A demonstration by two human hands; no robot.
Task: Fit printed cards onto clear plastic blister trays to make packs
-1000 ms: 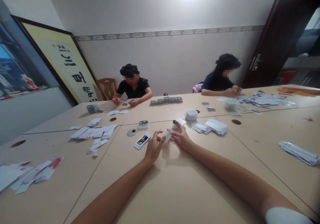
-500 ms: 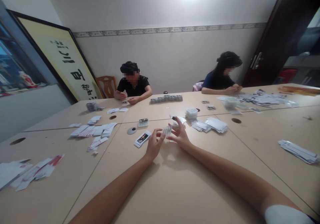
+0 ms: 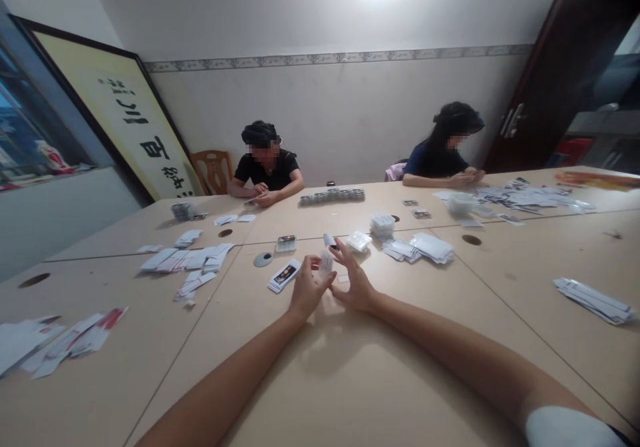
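Table (image 3: 325, 380), L hand (image 3: 309, 288) w/ clear case (image 3: 326, 264), part hidden

stacked cards (image 3: 285, 276) white, black panel; table (image 3: 380, 374) beige

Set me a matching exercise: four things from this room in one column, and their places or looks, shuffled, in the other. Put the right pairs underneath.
Things
1. clear plastic piece
2. printed cards
3. framed calligraphy
4. door

Places and looks
A. dark brown, with a metal handle
B. in the fingers of the left hand
C. yellowish, tilted, at the left side of the room
D. in a small pile on the table, beside the left hand

Right pairs: 1-B, 2-D, 3-C, 4-A
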